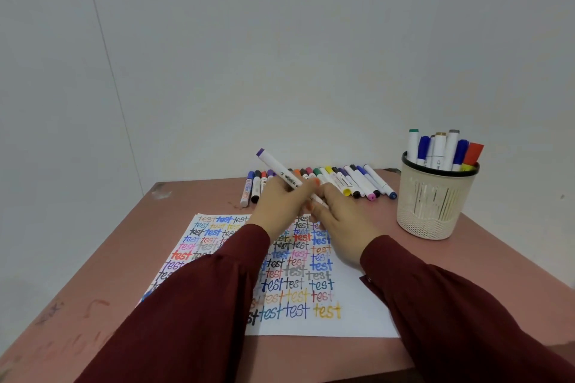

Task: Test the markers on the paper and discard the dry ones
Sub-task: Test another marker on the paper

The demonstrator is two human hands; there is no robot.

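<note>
A white marker with a purple end (273,165) slants up to the left above the far edge of the paper. My left hand (281,205) grips its barrel. My right hand (337,221) meets it at the lower end, fingers curled there; what they pinch is hidden. The white paper (357,317) lies on the table, covered with rows of the word "test" in many colours. A row of several capped markers (357,183) lies along the table's far edge behind my hands.
A cream mesh cup (432,208) at the right holds several upright markers. The pinkish-brown table (186,199) stands against a pale wall. Dark red sleeves cover both forearms over the paper.
</note>
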